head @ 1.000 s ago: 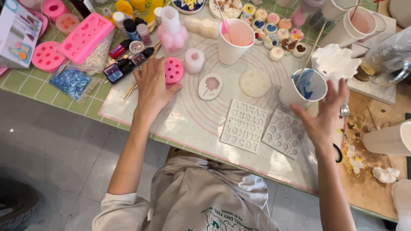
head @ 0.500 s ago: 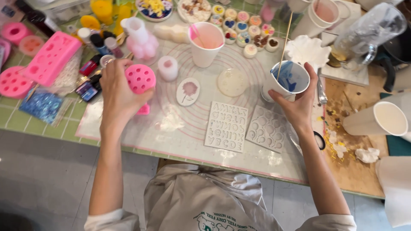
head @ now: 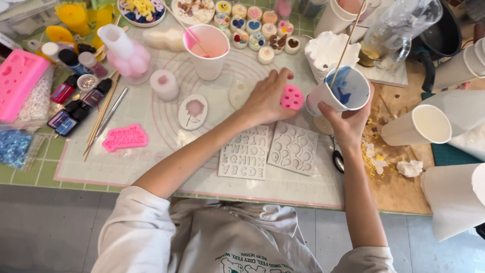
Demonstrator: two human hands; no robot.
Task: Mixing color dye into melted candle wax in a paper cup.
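Now the round pink mould (head: 292,97) is gripped in the left hand (head: 267,98), fingers curled around it, above the mat (head: 151,151). At its three o'clock, almost touching, a white cup with blue liquid (head: 346,88) is clasped in the right hand (head: 348,121). Letter mould (head: 246,151) lies at six o'clock.

A clear packet of blue glitter (head: 14,147) is seen at the left edge of the table, beside a clear bag of white beads (head: 36,103) under the pink mould. Small dark bottles with red and blue labels (head: 76,101) are laid nearby.
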